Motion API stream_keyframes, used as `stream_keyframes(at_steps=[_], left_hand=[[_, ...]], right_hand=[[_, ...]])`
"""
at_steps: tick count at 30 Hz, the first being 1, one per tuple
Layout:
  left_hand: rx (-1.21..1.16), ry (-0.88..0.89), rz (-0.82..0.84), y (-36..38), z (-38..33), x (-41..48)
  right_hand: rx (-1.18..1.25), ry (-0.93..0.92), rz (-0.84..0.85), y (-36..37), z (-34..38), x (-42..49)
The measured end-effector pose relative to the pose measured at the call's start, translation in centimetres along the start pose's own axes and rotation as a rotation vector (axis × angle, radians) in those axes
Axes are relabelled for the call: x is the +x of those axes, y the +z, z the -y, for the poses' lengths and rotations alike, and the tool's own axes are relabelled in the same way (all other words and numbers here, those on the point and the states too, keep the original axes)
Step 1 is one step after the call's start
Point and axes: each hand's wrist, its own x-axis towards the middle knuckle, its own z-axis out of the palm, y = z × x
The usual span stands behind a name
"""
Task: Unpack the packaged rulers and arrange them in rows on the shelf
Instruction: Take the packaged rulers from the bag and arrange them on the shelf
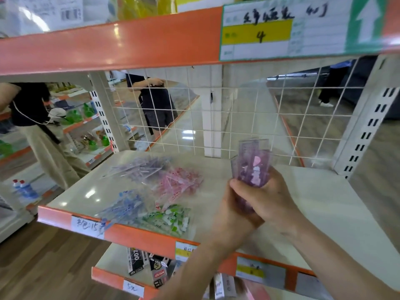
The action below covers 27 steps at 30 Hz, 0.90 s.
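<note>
Both hands hold a bundle of purple rulers [251, 163] upright above the middle of the white shelf [313, 202]. My right hand [266, 198] grips the bundle from the right, fingers curled round it. My left hand [236, 215] holds its lower end from below. On the shelf's left part lie four clear packs of rulers: purple [140, 167] at the back, pink [177, 182] beside it, blue [123, 206] and green [171, 219] near the front edge.
A wire grid [216, 118] backs the shelf, with slotted uprights [365, 135] at the right. An orange shelf edge [108, 44] with a price sign hangs overhead. The lower shelf holds boxed goods [149, 267]. Two people [36, 126] stand in the aisles behind and left.
</note>
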Motion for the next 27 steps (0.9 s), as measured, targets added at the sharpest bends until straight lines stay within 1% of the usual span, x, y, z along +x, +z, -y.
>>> stream_keyframes(at_steps=[2, 4, 6, 7, 9, 11, 14, 18, 21, 25, 27], left_hand=[[0.075, 0.007, 0.013, -0.5, 0.0, 0.2], [0.105, -0.012, 0.071, -0.8, 0.7, 0.2], [0.073, -0.015, 0.098, -0.7, 0.6, -0.1], [0.009, -0.001, 0.080, -0.6, 0.6, -0.1], [-0.127, 0.012, 0.015, -0.1, 0.4, 0.2], [-0.174, 0.050, -0.020, 0.5, -0.2, 0.3], [-0.148, 0.092, -0.059, 0.7, -0.4, 0.5], [-0.114, 0.061, -0.050, 0.4, -0.6, 0.5], [-0.148, 0.067, -0.071, 0.4, -0.5, -0.1], [-0.095, 0.018, -0.052, -0.2, -0.7, -0.3], [-0.089, 0.019, -0.028, -0.4, -1.3, -0.3]], right_hand=[[-0.016, -0.031, -0.004, -0.1, 0.0, 0.1], [-0.021, 0.017, 0.053, 0.0, -0.6, -0.4], [0.017, 0.089, 0.126, -0.3, -0.6, -0.7], [0.044, 0.096, 0.136, -0.6, -0.1, -0.5], [0.097, 0.018, 0.122, -1.0, 1.0, 0.4], [0.116, -0.069, 0.123, -1.0, 2.0, 0.9], [0.080, -0.100, 0.116, -0.6, 2.6, 0.8], [0.135, -0.134, 0.059, -1.1, 3.2, 1.1], [0.107, -0.185, 0.115, -1.1, 3.1, 1.1], [0.133, -0.124, 0.163, -1.3, 2.6, 0.9], [0.170, -0.176, 0.183, -1.5, 3.2, 1.1]])
